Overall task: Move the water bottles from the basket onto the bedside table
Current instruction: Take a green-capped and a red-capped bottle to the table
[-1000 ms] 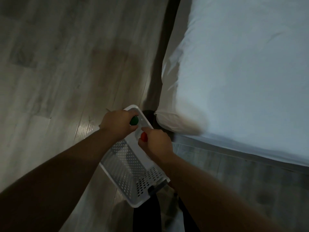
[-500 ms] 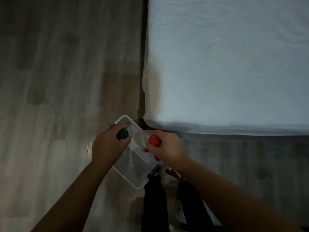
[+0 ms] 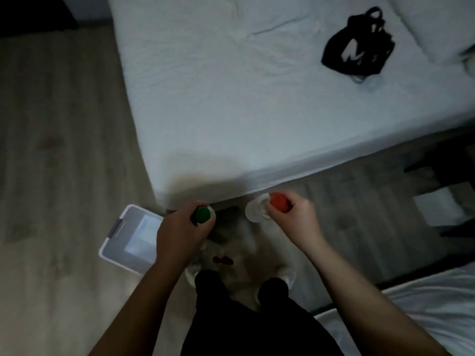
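left hand (image 3: 180, 231): fist curled closed, knuckles up, forearm reaching forward from lower left | right hand (image 3: 293, 218): fingers curled closed, level with the left, forearm from lower right | hands apart, not touching | legs below, between the arms

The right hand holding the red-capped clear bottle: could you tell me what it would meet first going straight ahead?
Probably the edge of the white bed, just beyond the right hand and its red-capped clear bottle; depth is unclear.

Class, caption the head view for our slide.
Left hand and right hand each hold a bottle above the basket beside the bed.
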Action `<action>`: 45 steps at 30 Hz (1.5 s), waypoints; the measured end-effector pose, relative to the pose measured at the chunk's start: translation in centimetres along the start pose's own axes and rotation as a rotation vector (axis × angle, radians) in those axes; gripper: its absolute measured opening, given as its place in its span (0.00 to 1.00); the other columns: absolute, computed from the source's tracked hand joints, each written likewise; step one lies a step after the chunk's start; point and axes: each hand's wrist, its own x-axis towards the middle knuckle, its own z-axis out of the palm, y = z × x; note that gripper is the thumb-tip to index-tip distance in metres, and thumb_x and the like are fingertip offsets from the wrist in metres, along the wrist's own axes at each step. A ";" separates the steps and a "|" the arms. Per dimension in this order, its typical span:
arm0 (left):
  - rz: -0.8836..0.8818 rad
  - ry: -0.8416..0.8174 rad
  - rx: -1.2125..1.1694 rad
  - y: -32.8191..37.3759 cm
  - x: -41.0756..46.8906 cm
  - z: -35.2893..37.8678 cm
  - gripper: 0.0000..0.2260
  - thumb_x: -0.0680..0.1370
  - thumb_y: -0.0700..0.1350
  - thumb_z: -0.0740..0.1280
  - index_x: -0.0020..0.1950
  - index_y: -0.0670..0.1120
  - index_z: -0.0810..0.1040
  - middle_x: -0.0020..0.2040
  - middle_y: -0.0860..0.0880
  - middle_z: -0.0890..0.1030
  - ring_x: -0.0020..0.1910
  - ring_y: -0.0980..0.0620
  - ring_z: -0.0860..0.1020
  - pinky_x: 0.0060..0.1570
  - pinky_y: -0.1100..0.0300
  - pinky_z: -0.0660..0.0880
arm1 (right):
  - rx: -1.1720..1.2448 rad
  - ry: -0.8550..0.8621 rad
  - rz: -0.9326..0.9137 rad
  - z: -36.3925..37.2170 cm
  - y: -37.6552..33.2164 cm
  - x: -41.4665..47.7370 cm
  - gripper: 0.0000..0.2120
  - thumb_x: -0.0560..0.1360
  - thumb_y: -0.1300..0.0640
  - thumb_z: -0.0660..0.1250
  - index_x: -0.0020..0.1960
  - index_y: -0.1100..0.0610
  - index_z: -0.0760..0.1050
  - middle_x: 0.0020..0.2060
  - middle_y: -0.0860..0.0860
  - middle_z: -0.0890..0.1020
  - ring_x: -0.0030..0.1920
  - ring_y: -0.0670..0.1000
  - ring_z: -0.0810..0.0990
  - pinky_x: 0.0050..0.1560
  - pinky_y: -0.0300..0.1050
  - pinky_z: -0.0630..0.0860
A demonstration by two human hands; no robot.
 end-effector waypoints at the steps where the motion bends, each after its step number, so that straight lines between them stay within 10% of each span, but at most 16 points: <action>1: 0.025 -0.006 -0.003 2.0 -0.6 1.3 0.09 0.72 0.53 0.70 0.51 0.57 0.78 0.41 0.55 0.82 0.40 0.55 0.79 0.42 0.56 0.78 | 0.005 0.028 0.010 -2.5 1.2 -0.4 0.10 0.67 0.57 0.75 0.49 0.53 0.82 0.38 0.50 0.84 0.40 0.48 0.81 0.44 0.44 0.78; 19: 0.418 -0.294 -0.147 32.1 -5.7 24.1 0.08 0.68 0.46 0.73 0.38 0.59 0.78 0.34 0.59 0.81 0.36 0.68 0.77 0.33 0.74 0.69 | 0.123 0.568 0.197 -35.0 19.7 -6.8 0.06 0.68 0.56 0.73 0.44 0.54 0.80 0.36 0.45 0.80 0.39 0.42 0.78 0.41 0.36 0.75; 26: 0.534 -0.449 -0.127 40.1 -3.1 31.8 0.10 0.68 0.44 0.74 0.37 0.60 0.78 0.35 0.57 0.82 0.37 0.63 0.79 0.37 0.60 0.76 | 0.077 0.665 0.344 -41.2 25.9 -6.7 0.06 0.69 0.56 0.73 0.40 0.50 0.77 0.32 0.40 0.76 0.32 0.37 0.75 0.33 0.27 0.68; 45: 0.788 -0.780 -0.010 67.2 11.0 52.4 0.05 0.65 0.54 0.71 0.39 0.62 0.77 0.35 0.56 0.82 0.36 0.60 0.80 0.37 0.62 0.77 | 0.269 0.903 0.649 -59.3 37.7 9.8 0.10 0.68 0.52 0.75 0.47 0.49 0.77 0.39 0.44 0.81 0.42 0.45 0.81 0.45 0.42 0.77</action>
